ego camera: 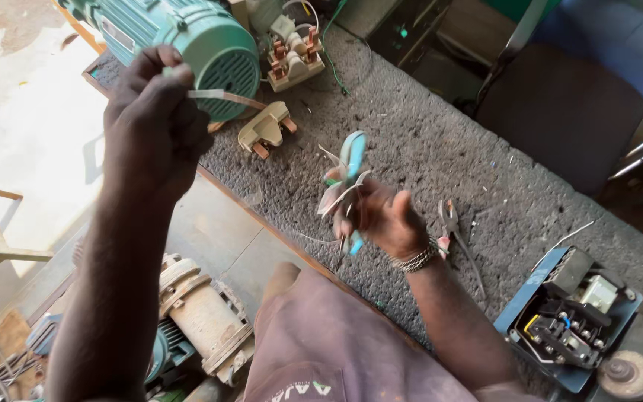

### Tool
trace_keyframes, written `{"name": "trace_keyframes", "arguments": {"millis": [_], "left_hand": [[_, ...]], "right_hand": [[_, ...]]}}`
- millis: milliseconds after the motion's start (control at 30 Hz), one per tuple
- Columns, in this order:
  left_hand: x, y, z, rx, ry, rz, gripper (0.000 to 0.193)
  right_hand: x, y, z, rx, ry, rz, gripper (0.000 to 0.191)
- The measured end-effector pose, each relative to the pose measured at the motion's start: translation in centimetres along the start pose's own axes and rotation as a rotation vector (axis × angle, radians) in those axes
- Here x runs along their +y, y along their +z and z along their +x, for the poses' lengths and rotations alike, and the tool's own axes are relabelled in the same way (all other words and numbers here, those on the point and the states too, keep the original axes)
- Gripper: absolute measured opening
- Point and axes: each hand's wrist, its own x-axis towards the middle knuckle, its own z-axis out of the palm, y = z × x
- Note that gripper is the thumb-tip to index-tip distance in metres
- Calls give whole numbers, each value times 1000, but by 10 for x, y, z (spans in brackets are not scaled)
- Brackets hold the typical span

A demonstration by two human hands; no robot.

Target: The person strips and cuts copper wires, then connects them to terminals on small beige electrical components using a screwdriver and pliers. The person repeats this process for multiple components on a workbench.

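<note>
Nearest the camera, the person's knee in brownish cloth (pixel 321 335) sat below the bench edge, with a worn cylindrical motor (pixel 202 313) lying on the floor to its left. On the bench's near right corner stood an opened blue switch box (pixel 567 320) with black terminals and coloured wires exposed. The right hand (pixel 381 216), wearing a metal chain bracelet (pixel 414 260) at the wrist, was closed around a teal-handled cutting tool (pixel 351 160), the handles gripped in the palm, together with several pale wire offcuts (pixel 336 195) fanning out from the fingers. Just beside that wrist, a pair of pliers (pixel 452 223) lay flat on the grey matted bench top (pixel 440 141). The left hand (pixel 154 123) was raised above the bench's left edge, fingers pinched shut on a thin pale strip (pixel 225 96) that extended to the right from the fingertips. Beyond it, a beige plug-like fitting (pixel 266 129) with copper pins rested on the mat, and a second beige terminal block (pixel 295 56) lay further back. A green electric motor (pixel 187 41) occupied the far left corner, and a dark chair (pixel 560 112) stood at the far right
</note>
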Motion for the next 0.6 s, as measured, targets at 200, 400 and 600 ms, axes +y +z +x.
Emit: {"name": "trace_keyframes", "arguments": {"millis": [200,400,600], "left_hand": [[-25,-88,55,226,260,175,8],[-20,-219,80,514,115,100,11],[-17,-221,28,-67,-270,784,77]], "right_hand": [[8,-6,-49,92,76,-21,55],[-16,-16,-80,566,229,-414,31],[-27,-3,-74,949,192,-682,17]]}}
